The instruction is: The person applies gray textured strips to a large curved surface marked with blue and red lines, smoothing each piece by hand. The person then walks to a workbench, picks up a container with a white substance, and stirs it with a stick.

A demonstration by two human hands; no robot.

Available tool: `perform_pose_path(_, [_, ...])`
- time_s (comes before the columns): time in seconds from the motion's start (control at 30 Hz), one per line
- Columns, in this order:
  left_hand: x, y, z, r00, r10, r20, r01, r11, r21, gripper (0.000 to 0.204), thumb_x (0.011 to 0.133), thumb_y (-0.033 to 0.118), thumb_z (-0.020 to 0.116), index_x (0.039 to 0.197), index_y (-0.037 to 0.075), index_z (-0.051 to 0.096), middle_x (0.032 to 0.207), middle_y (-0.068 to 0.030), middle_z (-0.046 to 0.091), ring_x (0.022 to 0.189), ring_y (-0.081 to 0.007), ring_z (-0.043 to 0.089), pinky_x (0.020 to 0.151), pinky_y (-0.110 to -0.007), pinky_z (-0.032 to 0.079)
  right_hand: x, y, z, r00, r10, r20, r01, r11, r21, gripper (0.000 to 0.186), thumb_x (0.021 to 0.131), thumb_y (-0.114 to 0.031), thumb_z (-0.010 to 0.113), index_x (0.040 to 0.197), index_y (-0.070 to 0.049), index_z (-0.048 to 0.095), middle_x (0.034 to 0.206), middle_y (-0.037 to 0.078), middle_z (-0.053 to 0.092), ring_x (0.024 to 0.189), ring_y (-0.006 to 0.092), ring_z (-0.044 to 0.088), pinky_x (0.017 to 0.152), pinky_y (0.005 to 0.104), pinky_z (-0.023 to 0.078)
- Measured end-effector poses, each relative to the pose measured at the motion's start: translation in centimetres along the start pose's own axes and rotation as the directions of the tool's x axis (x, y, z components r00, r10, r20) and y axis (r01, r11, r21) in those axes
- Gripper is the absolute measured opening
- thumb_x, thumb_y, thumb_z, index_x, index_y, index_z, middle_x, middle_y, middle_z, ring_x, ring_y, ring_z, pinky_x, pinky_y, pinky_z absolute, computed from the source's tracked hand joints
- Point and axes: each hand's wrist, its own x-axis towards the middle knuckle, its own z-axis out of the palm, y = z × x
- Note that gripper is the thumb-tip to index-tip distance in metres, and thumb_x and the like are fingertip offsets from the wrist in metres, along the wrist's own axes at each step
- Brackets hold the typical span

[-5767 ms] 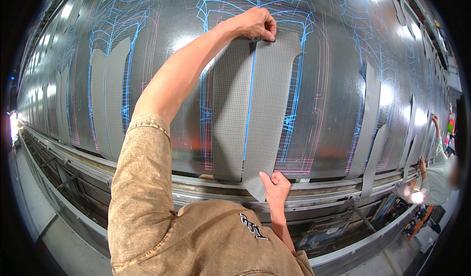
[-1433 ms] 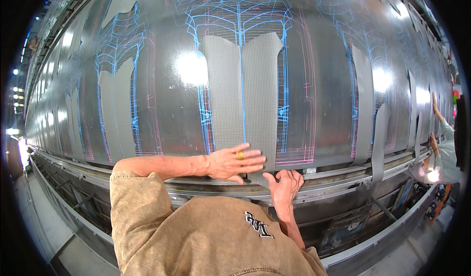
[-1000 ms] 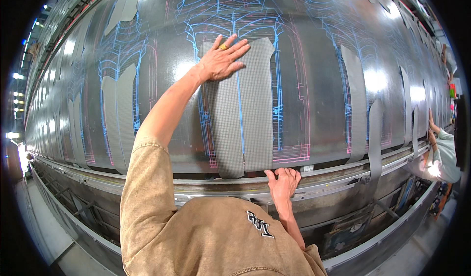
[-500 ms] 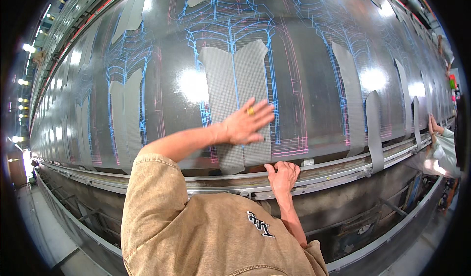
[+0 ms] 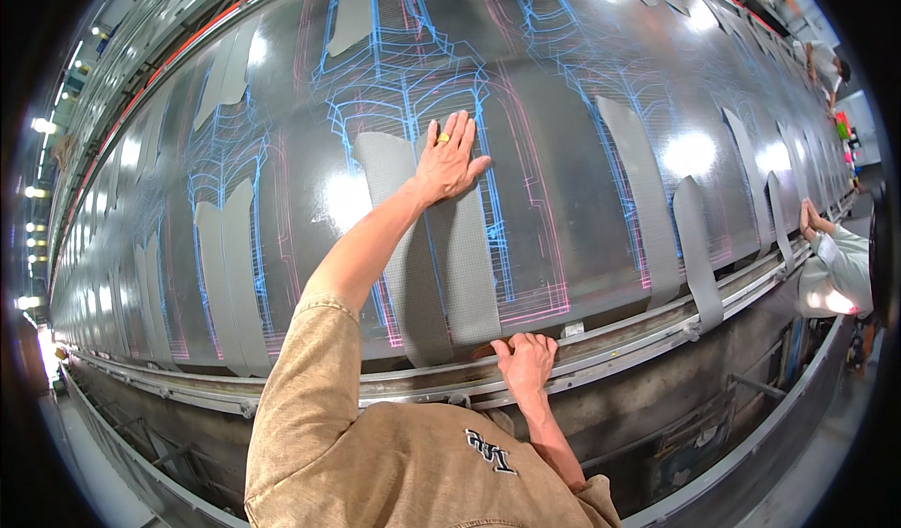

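Observation:
My left hand (image 5: 449,162) lies spread, fingers apart, on the upper end of the right of two long grey gridded strips (image 5: 469,275); its forearm crosses the left strip (image 5: 380,167). The strips lie side by side on a dark shiny surface (image 5: 526,228) marked with fine blue and pink outlines, with a blue line between them. My right hand (image 5: 530,359) has its fingers bent over the near edge of the surface, by the metal rail (image 5: 619,336), just right of the strips' lower ends. It grips that edge.
More grey strips (image 5: 225,284) lie in rows on both sides and farther up, some (image 5: 699,284) overhanging the rail. A co-worker (image 5: 835,275) at the right has hands on the surface; another person (image 5: 826,68) is farther back. A trough with metal struts runs beneath the near rail.
My left hand went from pinching a strip's top to sweeping flat up and down the strips, now high again. My right hand left the strip for the edge. The view has tilted.

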Motion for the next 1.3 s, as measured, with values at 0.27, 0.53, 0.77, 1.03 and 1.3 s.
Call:
perform_pose_path(0.27, [-3.3, 3.5, 1.3, 0.993, 0.025, -0.112, -0.030, 0.999, -0.044, 0.078, 0.098, 0.051, 0.040, 0.149, -0.007, 0.023, 0.158, -0.0233, 0.017, 0.148, -0.0372, 0.015, 0.118, -0.055, 0.011, 0.0, 0.4, 0.4, 1.000, -0.003, 0.004, 0.003, 1.000, 0.013, 0.027, 0.076, -0.029, 0.076, 0.072, -0.004, 0.069, 0.078, 0.012, 0.069, 0.082, 0.0303, 0.062, 0.086, 0.0421, 0.039])
perform_pose_path(0.53, [-17.3, 11.6, 0.3, 0.996, 0.077, 0.051, -0.072, 0.993, -0.094, 0.082, 0.094, 0.048, 0.051, 0.150, -0.005, 0.022, 0.159, -0.0237, 0.015, 0.149, -0.0373, 0.011, 0.119, -0.054, 0.008, 0.6, 1.4, -1.0, 0.988, -0.113, 0.103, 0.058, 0.902, 0.427, 0.022, 0.079, -0.020, 0.075, 0.078, 0.000, 0.067, 0.078, 0.015, 0.068, 0.076, 0.0336, 0.065, 0.072, 0.0439, 0.049])
perform_pose_path(0.77, [-17.9, 12.0, -0.1, 0.995, 0.049, 0.092, -0.043, 0.997, -0.065, 0.083, 0.094, 0.049, 0.049, 0.151, -0.005, 0.020, 0.161, -0.0200, 0.013, 0.150, -0.0343, 0.008, 0.120, -0.051, 0.004, -0.9, 5.4, -8.8, 0.967, 0.014, -0.253, 0.135, 0.814, 0.564, 0.019, 0.079, -0.018, 0.075, 0.085, -0.002, 0.067, 0.083, 0.016, 0.067, 0.078, 0.0348, 0.065, 0.071, 0.0424, 0.052])
perform_pose_path(1.03, [-18.1, 12.2, 0.2, 0.989, 0.053, 0.136, -0.046, 0.998, -0.052, 0.084, 0.093, 0.045, 0.051, 0.151, -0.006, 0.018, 0.160, -0.0232, 0.009, 0.150, -0.0378, 0.005, 0.119, -0.055, 0.003, -3.7, 17.4, -14.6, 0.783, 0.493, -0.378, -0.188, 0.767, 0.613, 0.017, 0.086, -0.014, 0.070, 0.093, 0.002, 0.068, 0.080, 0.009, 0.070, 0.073, 0.0136, 0.065, 0.068, 0.0300, 0.052])
perform_pose_path(1.3, [-17.8, 13.8, -0.4, 0.975, 0.043, 0.217, -0.035, 0.999, -0.038, 0.087, 0.092, 0.042, 0.056, 0.149, -0.010, 0.016, 0.159, -0.0267, 0.007, 0.149, -0.0412, 0.005, 0.117, -0.061, 0.009, -0.3, 32.4, -18.8, 0.559, 0.675, -0.482, -0.283, 0.702, 0.654, 0.039, 0.086, -0.018, 0.069, 0.118, 0.004, 0.063, 0.114, 0.019, 0.068, 0.107, 0.0272, 0.065, 0.095, 0.0367, 0.049])
